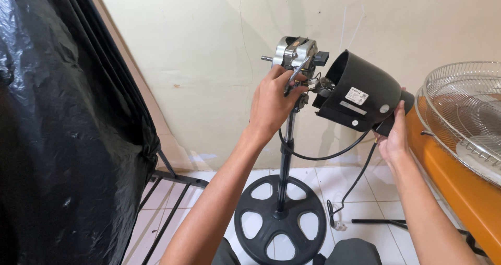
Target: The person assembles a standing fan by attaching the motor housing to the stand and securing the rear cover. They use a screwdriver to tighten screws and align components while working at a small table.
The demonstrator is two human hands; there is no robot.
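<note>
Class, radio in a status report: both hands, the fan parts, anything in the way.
Left hand gripping bare fan motor atop stand. Right hand holding black motor cover, off the motor. Power cord dangles between.

**Stickers on the black motor cover**

A small white rectangular label (357, 96) sits tilted on the side of the black motor cover (360, 90), dark print on it too small to make out. Just below it runs a narrow pale grey strip label (353, 107), slanted the same way. Near the cover's rear edge is a small round silver sticker (384, 109). No packages, signs or screens show.
</note>
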